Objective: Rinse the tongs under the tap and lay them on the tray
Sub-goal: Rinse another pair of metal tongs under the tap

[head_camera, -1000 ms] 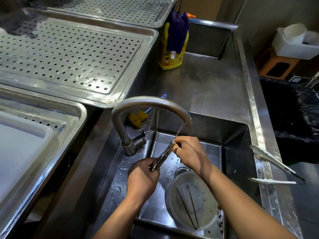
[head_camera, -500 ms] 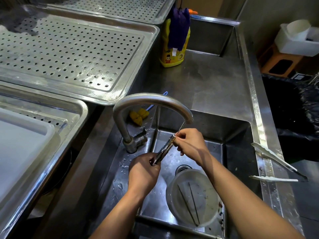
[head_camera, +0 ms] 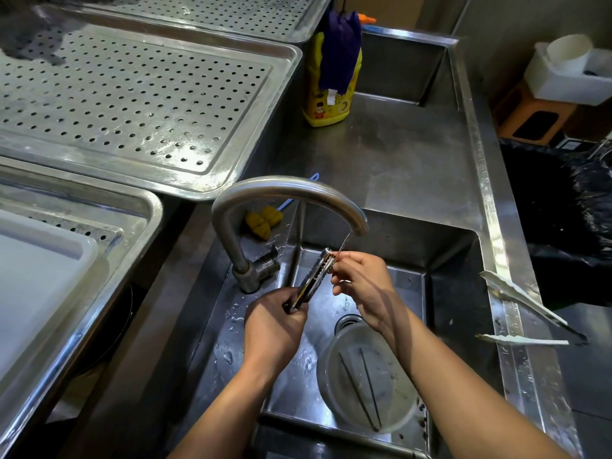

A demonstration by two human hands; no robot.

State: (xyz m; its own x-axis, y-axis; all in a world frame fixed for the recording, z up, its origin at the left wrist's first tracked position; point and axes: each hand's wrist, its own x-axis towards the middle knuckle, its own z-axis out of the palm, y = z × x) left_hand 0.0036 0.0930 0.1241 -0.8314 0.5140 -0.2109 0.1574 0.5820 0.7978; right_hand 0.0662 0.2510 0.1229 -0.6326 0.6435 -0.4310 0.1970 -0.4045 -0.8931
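While the left hand (head_camera: 275, 329) is wrapping its grip tightly round the lower end of the tongs (head_camera: 314, 278), the right hand (head_camera: 364, 286) is pinching their upper end between curled fingertips. The tongs, arms pressed together, are slanting up into a thin stream running from the tap (head_camera: 284, 190), above the sink (head_camera: 453, 293). A clear tub (head_camera: 364, 376) is sitting in the sink under the right wrist. A second pair of tongs (head_camera: 523, 299) is resting on the sink's right rim, and the perforated tray (head_camera: 132, 94) is lying well apart, up to the left.

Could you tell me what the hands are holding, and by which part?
The tongs: left hand grips the lower end, right hand pinches the upper end.
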